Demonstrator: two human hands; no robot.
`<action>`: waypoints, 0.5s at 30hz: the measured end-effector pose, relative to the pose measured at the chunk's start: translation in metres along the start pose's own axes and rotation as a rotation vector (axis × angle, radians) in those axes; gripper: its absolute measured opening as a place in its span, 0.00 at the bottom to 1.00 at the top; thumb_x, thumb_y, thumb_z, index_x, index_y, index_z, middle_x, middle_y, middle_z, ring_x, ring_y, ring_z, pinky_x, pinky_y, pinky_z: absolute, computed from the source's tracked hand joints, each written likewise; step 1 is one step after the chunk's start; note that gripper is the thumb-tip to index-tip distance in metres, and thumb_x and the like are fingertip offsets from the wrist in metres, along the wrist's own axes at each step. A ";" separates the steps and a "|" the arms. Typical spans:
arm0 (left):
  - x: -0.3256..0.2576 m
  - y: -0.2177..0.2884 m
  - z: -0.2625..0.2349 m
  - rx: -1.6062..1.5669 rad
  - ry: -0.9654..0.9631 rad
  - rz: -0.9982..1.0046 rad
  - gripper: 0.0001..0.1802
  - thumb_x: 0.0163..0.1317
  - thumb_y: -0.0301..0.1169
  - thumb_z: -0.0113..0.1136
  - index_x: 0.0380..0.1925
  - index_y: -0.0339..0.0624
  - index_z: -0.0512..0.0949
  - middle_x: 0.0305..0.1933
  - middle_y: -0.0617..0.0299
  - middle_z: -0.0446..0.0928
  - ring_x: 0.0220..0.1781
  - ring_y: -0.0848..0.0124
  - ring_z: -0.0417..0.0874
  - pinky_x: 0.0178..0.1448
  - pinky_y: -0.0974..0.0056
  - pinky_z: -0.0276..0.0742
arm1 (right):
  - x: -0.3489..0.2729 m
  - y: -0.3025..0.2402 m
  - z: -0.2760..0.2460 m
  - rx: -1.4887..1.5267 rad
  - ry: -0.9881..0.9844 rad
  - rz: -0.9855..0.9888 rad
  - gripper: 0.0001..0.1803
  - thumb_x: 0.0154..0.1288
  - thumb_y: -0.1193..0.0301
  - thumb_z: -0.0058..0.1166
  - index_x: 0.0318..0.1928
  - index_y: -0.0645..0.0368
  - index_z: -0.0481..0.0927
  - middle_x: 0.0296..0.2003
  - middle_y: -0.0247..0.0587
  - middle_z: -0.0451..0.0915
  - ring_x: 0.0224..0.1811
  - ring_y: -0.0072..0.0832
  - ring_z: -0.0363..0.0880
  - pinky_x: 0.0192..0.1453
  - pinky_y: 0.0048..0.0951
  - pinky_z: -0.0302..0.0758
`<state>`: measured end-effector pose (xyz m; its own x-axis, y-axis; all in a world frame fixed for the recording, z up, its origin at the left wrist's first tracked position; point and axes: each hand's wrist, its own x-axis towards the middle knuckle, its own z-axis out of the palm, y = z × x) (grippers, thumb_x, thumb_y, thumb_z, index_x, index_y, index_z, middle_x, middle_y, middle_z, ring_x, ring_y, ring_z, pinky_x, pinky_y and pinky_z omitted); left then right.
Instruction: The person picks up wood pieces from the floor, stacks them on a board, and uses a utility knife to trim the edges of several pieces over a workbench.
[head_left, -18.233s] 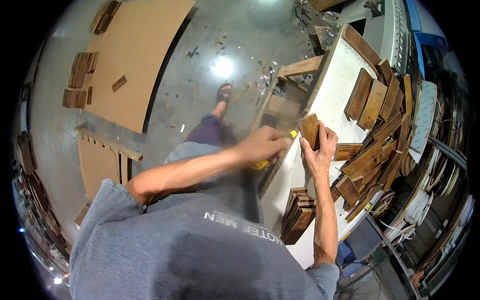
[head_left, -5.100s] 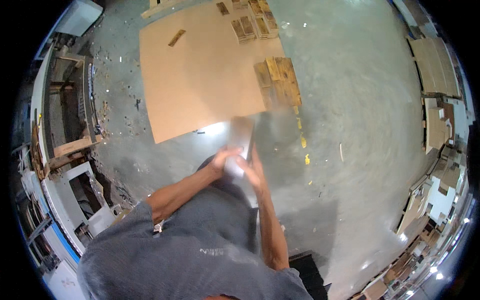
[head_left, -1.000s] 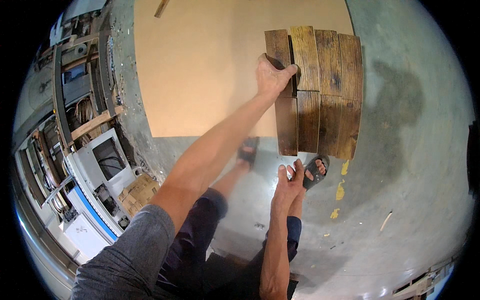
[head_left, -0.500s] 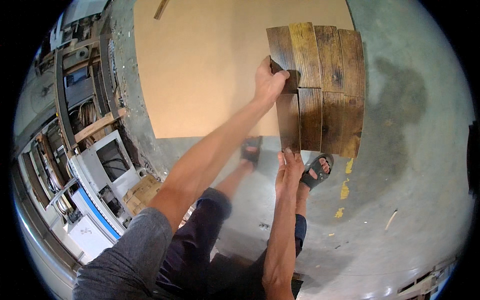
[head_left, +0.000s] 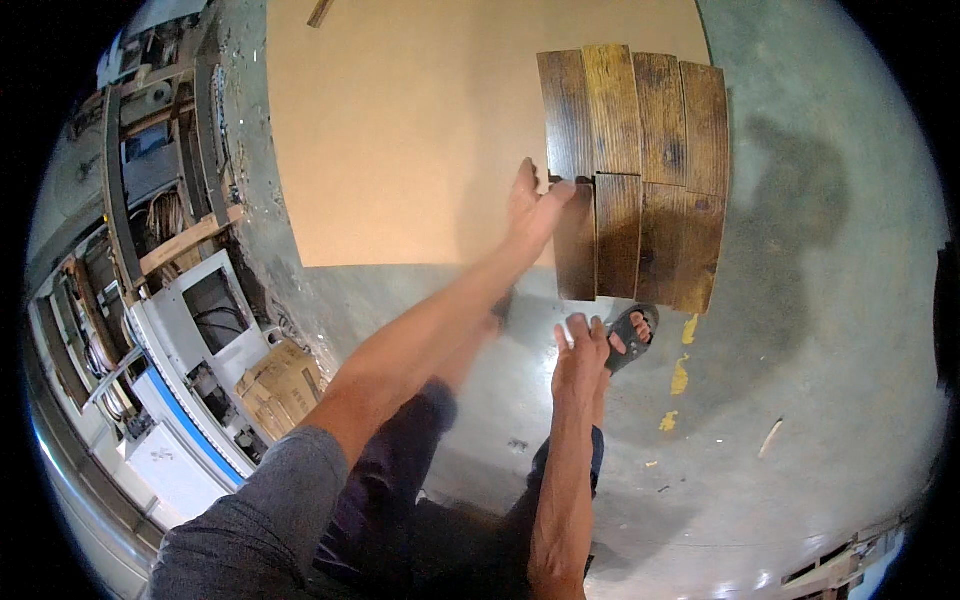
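Brown wood-grain planks lie in two rows, side by side, at the upper right. My left hand [head_left: 538,215] is at the left edge of the block, slightly blurred, with thumb and fingers apart. Its thumb is over the top end of the near-row left plank [head_left: 575,250], just below the far-row left plank [head_left: 567,110]; whether it touches cannot be made out. A dark strip shows at the joint by the thumb. Just below the near end of that same plank, my right hand [head_left: 582,355] is off the wood, fingers spread and holding nothing.
Under part of the planks lies a large tan board [head_left: 400,140], with a narrow wood strip [head_left: 320,12] at its far edge. A cardboard box [head_left: 280,390], a white metal frame [head_left: 215,310] and timber lengths [head_left: 190,240] crowd the left. Yellow marks [head_left: 680,375] dot the concrete floor.
My left hand has slid toward me along the block's edge and its fingers have parted. The far-row left plank now shows its full length. My right hand has let go of the near plank's end.
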<state>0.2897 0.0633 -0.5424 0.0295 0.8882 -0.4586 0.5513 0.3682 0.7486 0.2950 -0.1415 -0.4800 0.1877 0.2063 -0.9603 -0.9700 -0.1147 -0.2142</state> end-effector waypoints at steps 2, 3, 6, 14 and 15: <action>0.015 0.006 -0.011 0.140 0.058 0.087 0.45 0.56 0.35 0.64 0.68 0.17 0.58 0.71 0.27 0.63 0.75 0.42 0.64 0.78 0.50 0.58 | -0.004 0.001 -0.016 -0.029 -0.009 0.020 0.14 0.68 0.74 0.58 0.51 0.65 0.72 0.45 0.39 0.74 0.50 0.29 0.76 0.64 0.36 0.73; 0.031 0.022 -0.013 0.212 0.057 0.197 0.44 0.56 0.37 0.64 0.67 0.17 0.59 0.70 0.27 0.63 0.74 0.41 0.64 0.78 0.49 0.58 | 0.002 0.009 -0.031 -0.045 -0.033 0.008 0.16 0.68 0.74 0.58 0.52 0.66 0.72 0.46 0.40 0.75 0.51 0.30 0.76 0.64 0.36 0.72; 0.099 0.071 0.000 0.331 0.030 0.550 0.42 0.59 0.42 0.60 0.66 0.19 0.63 0.69 0.27 0.66 0.73 0.39 0.66 0.77 0.49 0.61 | 0.027 0.019 -0.052 -0.303 -0.129 -0.160 0.17 0.68 0.74 0.57 0.53 0.67 0.71 0.47 0.41 0.74 0.52 0.30 0.76 0.65 0.36 0.72; 0.142 0.108 0.009 0.605 -0.486 0.535 0.35 0.60 0.48 0.57 0.57 0.28 0.76 0.63 0.35 0.75 0.65 0.43 0.76 0.69 0.51 0.71 | 0.056 0.020 -0.020 -0.072 -0.089 -0.237 0.05 0.66 0.78 0.55 0.41 0.64 0.77 0.37 0.39 0.76 0.38 0.25 0.74 0.41 0.28 0.72; 0.139 0.108 0.004 0.639 -0.476 0.527 0.37 0.61 0.49 0.58 0.60 0.29 0.73 0.63 0.35 0.75 0.65 0.44 0.77 0.70 0.52 0.71 | 0.053 0.018 -0.012 0.003 -0.087 -0.183 0.05 0.66 0.78 0.55 0.42 0.64 0.76 0.38 0.37 0.76 0.40 0.25 0.74 0.45 0.30 0.72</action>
<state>0.3563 0.2254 -0.5271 0.6626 0.6398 -0.3895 0.7172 -0.3919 0.5763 0.2898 -0.1439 -0.5372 0.3464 0.3070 -0.8864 -0.9216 -0.0651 -0.3827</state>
